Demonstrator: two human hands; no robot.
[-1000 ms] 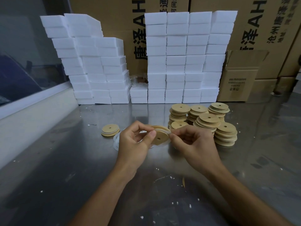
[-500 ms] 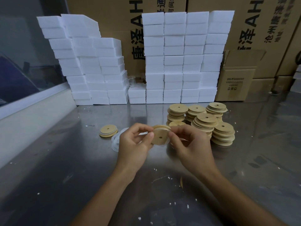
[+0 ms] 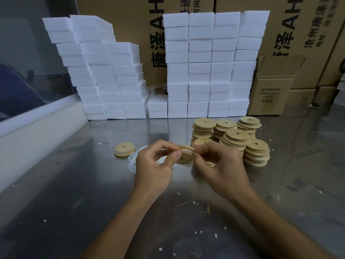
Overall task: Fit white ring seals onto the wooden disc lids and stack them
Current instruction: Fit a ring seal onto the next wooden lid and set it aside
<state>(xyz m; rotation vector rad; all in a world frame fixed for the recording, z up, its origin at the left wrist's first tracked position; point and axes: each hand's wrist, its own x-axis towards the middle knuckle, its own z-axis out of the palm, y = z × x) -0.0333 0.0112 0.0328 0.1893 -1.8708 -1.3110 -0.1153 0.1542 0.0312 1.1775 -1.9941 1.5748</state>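
Head view: both hands meet above the steel table (image 3: pixel 74 193), holding one wooden disc lid (image 3: pixel 183 158) on edge between them. Left hand (image 3: pixel 155 171) — thumb pressed on the lid's near face beside the centre hole, fingers curled over its far rim. Right hand (image 3: pixel 222 171) — fingertips pinched on the lid's right edge, where a white ring seal (image 3: pixel 186 150) sits in the groove. Loose white ring seals (image 3: pixel 133 160) lie on the table just left of the hands. One finished lid (image 3: pixel 124 149) rests further left. Stacks of wooden lids (image 3: pixel 233 139) stand right of the hands, towards the far side. White foam blocks (image 3: pixel 205 68) line the far edge.
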